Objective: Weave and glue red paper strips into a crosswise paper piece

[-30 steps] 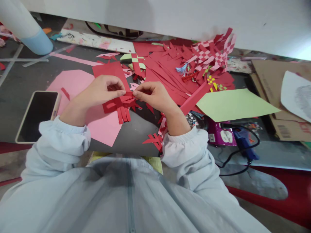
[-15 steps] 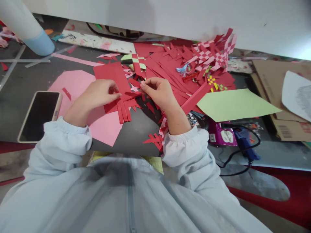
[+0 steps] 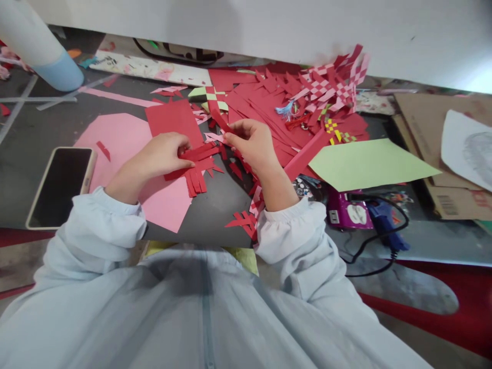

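Observation:
My left hand (image 3: pixel 161 154) presses its closed fingers on a small woven piece of red paper strips (image 3: pixel 196 171) lying over a pink sheet (image 3: pixel 119 138). My right hand (image 3: pixel 251 143) is pinched on a red paper strip (image 3: pixel 217 119) that slants up and away from the woven piece. A big heap of red paper strips (image 3: pixel 269 102) lies just beyond my right hand.
A phone (image 3: pixel 59 184) lies face up at the left. Red-and-pink woven pieces (image 3: pixel 338 84) top the heap. A pale green sheet (image 3: pixel 365 164), cardboard (image 3: pixel 430 128), a purple power strip (image 3: pixel 348 212) and a blue glue gun (image 3: pixel 382 220) with cable are at the right.
My right hand has pulled up and away from the left hand, drawing a red strip out from the woven piece. The left hand stays on the woven piece.

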A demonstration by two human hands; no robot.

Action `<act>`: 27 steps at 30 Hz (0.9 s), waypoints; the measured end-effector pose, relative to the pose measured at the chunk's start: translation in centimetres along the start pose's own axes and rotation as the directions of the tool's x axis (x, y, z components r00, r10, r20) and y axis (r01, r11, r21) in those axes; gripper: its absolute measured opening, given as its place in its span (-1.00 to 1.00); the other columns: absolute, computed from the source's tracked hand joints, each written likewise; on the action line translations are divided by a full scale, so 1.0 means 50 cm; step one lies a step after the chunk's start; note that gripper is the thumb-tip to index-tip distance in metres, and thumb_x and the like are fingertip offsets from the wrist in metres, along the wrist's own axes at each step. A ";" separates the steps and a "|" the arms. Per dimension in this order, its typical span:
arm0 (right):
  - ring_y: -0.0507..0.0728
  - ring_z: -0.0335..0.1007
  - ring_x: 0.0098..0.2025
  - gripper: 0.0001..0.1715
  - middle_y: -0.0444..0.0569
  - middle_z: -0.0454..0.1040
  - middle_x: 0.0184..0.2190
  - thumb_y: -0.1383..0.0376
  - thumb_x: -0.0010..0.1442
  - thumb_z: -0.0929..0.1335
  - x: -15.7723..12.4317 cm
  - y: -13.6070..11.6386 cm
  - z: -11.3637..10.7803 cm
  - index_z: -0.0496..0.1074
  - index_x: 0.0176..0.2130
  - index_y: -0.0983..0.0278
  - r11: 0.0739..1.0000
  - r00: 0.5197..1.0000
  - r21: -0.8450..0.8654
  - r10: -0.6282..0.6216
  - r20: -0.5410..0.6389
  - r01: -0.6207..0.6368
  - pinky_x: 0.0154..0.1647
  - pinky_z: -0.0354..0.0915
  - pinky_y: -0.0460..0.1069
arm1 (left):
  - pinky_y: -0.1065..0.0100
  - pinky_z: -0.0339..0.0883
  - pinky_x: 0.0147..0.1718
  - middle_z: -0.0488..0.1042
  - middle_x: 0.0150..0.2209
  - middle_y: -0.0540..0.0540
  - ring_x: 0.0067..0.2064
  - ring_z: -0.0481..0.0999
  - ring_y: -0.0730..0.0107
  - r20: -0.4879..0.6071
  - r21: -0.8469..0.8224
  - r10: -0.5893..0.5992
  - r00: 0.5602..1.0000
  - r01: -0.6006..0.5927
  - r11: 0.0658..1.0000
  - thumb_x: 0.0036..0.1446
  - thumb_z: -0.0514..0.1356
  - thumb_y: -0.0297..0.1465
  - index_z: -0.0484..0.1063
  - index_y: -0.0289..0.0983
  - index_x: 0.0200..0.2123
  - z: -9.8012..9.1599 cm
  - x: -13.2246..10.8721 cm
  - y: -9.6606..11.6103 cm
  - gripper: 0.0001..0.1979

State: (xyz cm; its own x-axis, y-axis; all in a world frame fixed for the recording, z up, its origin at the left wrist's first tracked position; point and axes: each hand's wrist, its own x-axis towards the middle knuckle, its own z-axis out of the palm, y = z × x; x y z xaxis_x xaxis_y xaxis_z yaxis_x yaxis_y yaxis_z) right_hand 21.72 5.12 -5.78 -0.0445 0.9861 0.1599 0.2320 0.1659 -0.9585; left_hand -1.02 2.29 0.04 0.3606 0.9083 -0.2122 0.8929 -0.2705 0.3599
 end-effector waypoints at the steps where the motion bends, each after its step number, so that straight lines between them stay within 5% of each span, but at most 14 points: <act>1: 0.11 0.53 -0.31 -0.85 -0.12 0.58 -0.39 0.38 0.01 0.47 0.001 0.003 0.000 0.52 -0.32 0.23 1.000 1.000 -0.001 -0.007 -0.002 0.007 -0.06 0.49 0.16 | 0.29 0.10 -0.37 0.45 -0.42 -0.06 -0.36 0.42 0.28 -0.013 0.011 0.024 1.000 -0.024 1.000 0.09 0.28 -0.23 0.43 -0.24 -0.39 0.001 0.002 -0.002 -0.81; 18: 0.10 0.53 -0.34 -0.71 -0.13 0.61 -0.38 0.29 -0.17 0.59 -0.007 -0.027 0.002 0.55 -0.38 0.23 0.978 0.989 0.179 0.087 0.116 -0.107 -0.20 0.49 0.08 | 0.30 0.18 -0.33 0.45 -0.32 -0.10 -0.32 0.44 0.29 -0.066 -0.064 0.132 0.989 -0.136 0.989 0.12 0.20 -0.20 0.47 -0.26 -0.41 0.001 0.006 -0.015 -0.76; 27: 0.10 0.52 -0.33 -0.68 -0.15 0.59 -0.41 0.34 -0.25 0.57 -0.009 -0.026 0.005 0.54 -0.38 0.23 0.978 0.991 0.180 0.089 0.102 -0.106 -0.14 0.48 0.11 | 0.32 0.18 -0.34 0.50 -0.36 -0.09 -0.32 0.44 0.31 -0.068 -0.120 0.067 0.995 -0.075 0.990 0.09 0.19 -0.10 0.49 -0.27 -0.44 -0.005 0.006 -0.010 -0.67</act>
State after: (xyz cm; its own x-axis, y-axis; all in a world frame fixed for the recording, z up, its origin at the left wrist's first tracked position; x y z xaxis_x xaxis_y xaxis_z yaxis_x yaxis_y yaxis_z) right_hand 21.20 4.48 -4.68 -0.1229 0.9912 0.0491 0.0568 0.0564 -0.9968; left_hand -1.44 2.78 0.00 0.4008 0.9076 -0.1250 0.8246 -0.2979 0.4809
